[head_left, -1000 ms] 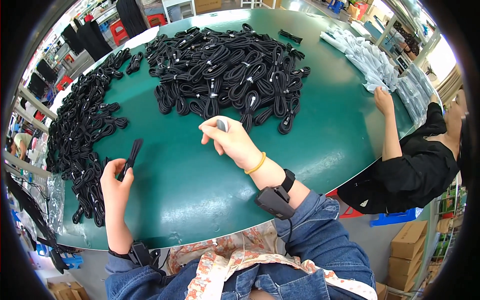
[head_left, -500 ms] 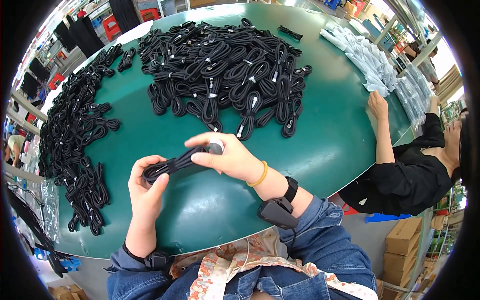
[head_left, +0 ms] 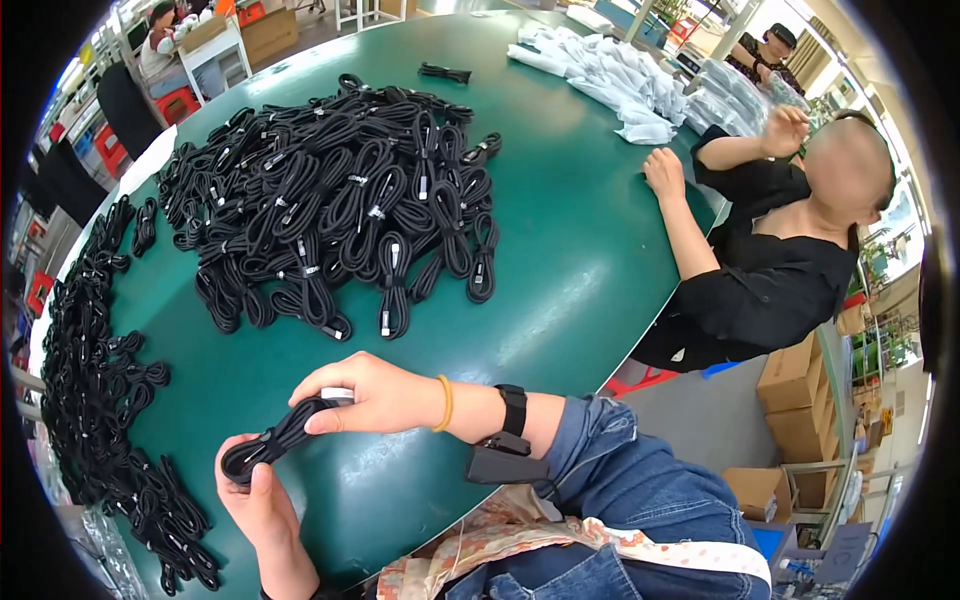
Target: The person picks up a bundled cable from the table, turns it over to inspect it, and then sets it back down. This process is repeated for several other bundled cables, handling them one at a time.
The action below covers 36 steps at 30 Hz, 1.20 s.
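Between my two hands, low over the green table [head_left: 540, 260], is a coiled black cable [head_left: 283, 428] bound at its middle. My left hand [head_left: 255, 495] pinches the looped end between thumb and fingers. At the other end, the fingers and thumb of my right hand [head_left: 365, 395] close round the coil. A small white and grey piece [head_left: 338, 396] shows within the right hand; its kind is unclear. Beyond my hands lies a large heap of coiled black cables [head_left: 330, 190], several with light connectors showing.
More coiled cables [head_left: 95, 390] line the table's left edge. A single coil [head_left: 444, 73] lies at the far side. White plastic bags [head_left: 610, 80] are piled at the far right, near a co-worker in black [head_left: 770, 250]. Cardboard boxes [head_left: 800, 390] stand behind that person.
The view has swung to the right, so the table and heap appear further left. Both hands keep their grip on the cable. The co-worker has raised one hand.
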Each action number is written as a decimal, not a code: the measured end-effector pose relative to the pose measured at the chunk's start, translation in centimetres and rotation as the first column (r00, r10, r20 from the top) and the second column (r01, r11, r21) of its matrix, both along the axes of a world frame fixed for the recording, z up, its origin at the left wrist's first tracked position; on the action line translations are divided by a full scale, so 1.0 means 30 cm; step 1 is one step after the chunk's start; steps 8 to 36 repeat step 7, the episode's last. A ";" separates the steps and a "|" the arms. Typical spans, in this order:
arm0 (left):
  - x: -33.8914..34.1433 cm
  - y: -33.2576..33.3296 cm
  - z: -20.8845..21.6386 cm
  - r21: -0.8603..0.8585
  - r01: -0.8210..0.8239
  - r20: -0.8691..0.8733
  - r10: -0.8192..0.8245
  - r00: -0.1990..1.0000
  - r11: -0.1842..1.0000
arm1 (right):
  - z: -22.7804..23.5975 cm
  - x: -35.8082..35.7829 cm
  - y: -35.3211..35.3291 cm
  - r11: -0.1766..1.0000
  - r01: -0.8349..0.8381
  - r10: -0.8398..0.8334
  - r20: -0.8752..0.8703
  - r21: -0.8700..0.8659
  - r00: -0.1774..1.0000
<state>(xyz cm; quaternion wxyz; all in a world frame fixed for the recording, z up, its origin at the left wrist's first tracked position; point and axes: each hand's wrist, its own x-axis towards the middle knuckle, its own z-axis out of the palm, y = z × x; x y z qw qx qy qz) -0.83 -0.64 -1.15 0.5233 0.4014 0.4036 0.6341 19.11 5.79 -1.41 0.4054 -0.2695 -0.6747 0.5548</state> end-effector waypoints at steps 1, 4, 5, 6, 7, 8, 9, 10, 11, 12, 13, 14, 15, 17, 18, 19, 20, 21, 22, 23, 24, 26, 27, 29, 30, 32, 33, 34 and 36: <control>0.002 0.000 -0.009 -0.020 -0.006 -0.019 0.006 1.000 1.000 | -0.001 0.004 0.004 0.999 0.012 -0.012 0.002 0.040 1.000; -0.010 0.000 -0.022 -0.069 -0.020 -0.067 0.016 0.998 0.997 | -0.002 0.001 0.005 1.000 0.004 -0.004 0.036 0.021 0.999; -0.020 -0.007 -0.024 -0.082 -0.015 -0.076 0.008 0.997 0.997 | 0.007 -0.004 0.003 0.999 -0.031 0.034 0.073 -0.035 0.997; -0.030 -0.014 -0.026 -0.096 -0.009 -0.084 0.001 0.996 0.995 | 0.014 -0.008 0.001 0.994 -0.065 0.075 0.108 -0.093 0.991; -0.040 -0.020 -0.028 -0.110 -0.004 -0.092 -0.006 0.996 0.994 | 0.021 -0.006 0.000 0.986 -0.071 0.090 0.128 -0.148 0.988; -0.040 -0.020 -0.028 -0.110 -0.004 -0.092 -0.006 0.996 0.994 | 0.021 -0.006 0.000 0.986 -0.071 0.090 0.128 -0.148 0.988; -0.040 -0.020 -0.028 -0.110 -0.004 -0.092 -0.006 0.996 0.994 | 0.021 -0.006 0.000 0.986 -0.071 0.090 0.128 -0.148 0.988; -0.040 -0.020 -0.028 -0.110 -0.004 -0.092 -0.006 0.996 0.994 | 0.021 -0.006 0.000 0.986 -0.071 0.090 0.128 -0.148 0.988; -0.040 -0.020 -0.028 -0.110 -0.004 -0.092 -0.006 0.996 0.994 | 0.021 -0.006 0.000 0.986 -0.071 0.090 0.128 -0.148 0.988; -0.040 -0.020 -0.028 -0.110 -0.004 -0.092 -0.006 0.996 0.994 | 0.021 -0.006 0.000 0.986 -0.071 0.090 0.128 -0.148 0.988; -0.040 -0.020 -0.028 -0.110 -0.004 -0.092 -0.006 0.996 0.994 | 0.021 -0.006 0.000 0.986 -0.071 0.090 0.128 -0.148 0.988; -0.040 -0.020 -0.028 -0.110 -0.004 -0.092 -0.006 0.996 0.994 | 0.021 -0.006 0.000 0.986 -0.071 0.090 0.128 -0.148 0.988; -0.040 -0.020 -0.028 -0.110 -0.004 -0.092 -0.006 0.996 0.994 | 0.021 -0.006 0.000 0.986 -0.071 0.090 0.128 -0.148 0.988; -0.040 -0.020 -0.028 -0.110 -0.004 -0.092 -0.006 0.996 0.994 | 0.021 -0.006 0.000 0.986 -0.071 0.090 0.128 -0.148 0.988; -0.040 -0.020 -0.028 -0.110 -0.004 -0.092 -0.006 0.996 0.994 | 0.021 -0.006 0.000 0.986 -0.071 0.090 0.128 -0.148 0.988; -0.040 -0.020 -0.028 -0.110 -0.004 -0.092 -0.006 0.996 0.994 | 0.021 -0.006 0.000 0.986 -0.071 0.090 0.128 -0.148 0.988; -0.040 -0.020 -0.028 -0.110 -0.004 -0.092 -0.006 0.996 0.994 | 0.021 -0.006 0.000 0.986 -0.071 0.090 0.128 -0.148 0.988; -0.040 -0.020 -0.028 -0.110 -0.004 -0.092 -0.006 0.996 0.994 | 0.021 -0.006 0.000 0.986 -0.071 0.090 0.128 -0.148 0.988; -0.040 -0.020 -0.028 -0.110 -0.004 -0.092 -0.006 0.996 0.994 | 0.021 -0.006 0.000 0.986 -0.071 0.090 0.128 -0.148 0.988; -0.040 -0.020 -0.028 -0.110 -0.004 -0.092 -0.006 0.996 0.994 | 0.021 -0.006 0.000 0.986 -0.071 0.090 0.128 -0.148 0.988; -0.040 -0.020 -0.028 -0.110 -0.004 -0.092 -0.006 0.996 0.994 | 0.021 -0.006 0.000 0.986 -0.071 0.090 0.128 -0.148 0.988; -0.040 -0.020 -0.028 -0.110 -0.004 -0.092 -0.006 0.996 0.994 | 0.021 -0.006 0.000 0.986 -0.071 0.090 0.128 -0.148 0.988; -0.040 -0.020 -0.028 -0.110 -0.004 -0.092 -0.006 0.996 0.994 | 0.021 -0.006 0.000 0.986 -0.071 0.090 0.128 -0.148 0.988; -0.040 -0.020 -0.028 -0.110 -0.004 -0.092 -0.006 0.996 0.994 | 0.021 -0.006 0.000 0.986 -0.071 0.090 0.128 -0.148 0.988; -0.040 -0.020 -0.028 -0.110 -0.004 -0.092 -0.006 0.996 0.994 | 0.021 -0.006 0.000 0.986 -0.071 0.090 0.128 -0.148 0.988; -0.040 -0.020 -0.028 -0.110 -0.004 -0.092 -0.006 0.996 0.994 | 0.021 -0.006 0.000 0.986 -0.071 0.090 0.128 -0.148 0.988; -0.040 -0.020 -0.028 -0.110 -0.004 -0.092 -0.006 0.996 0.994 | 0.021 -0.006 0.000 0.986 -0.071 0.090 0.128 -0.148 0.988; -0.040 -0.020 -0.028 -0.110 -0.004 -0.092 -0.006 0.996 0.994 | 0.021 -0.006 0.000 0.986 -0.071 0.090 0.128 -0.148 0.988; -0.040 -0.020 -0.028 -0.110 -0.004 -0.092 -0.006 0.996 0.994 | 0.021 -0.006 0.000 0.986 -0.071 0.090 0.128 -0.148 0.988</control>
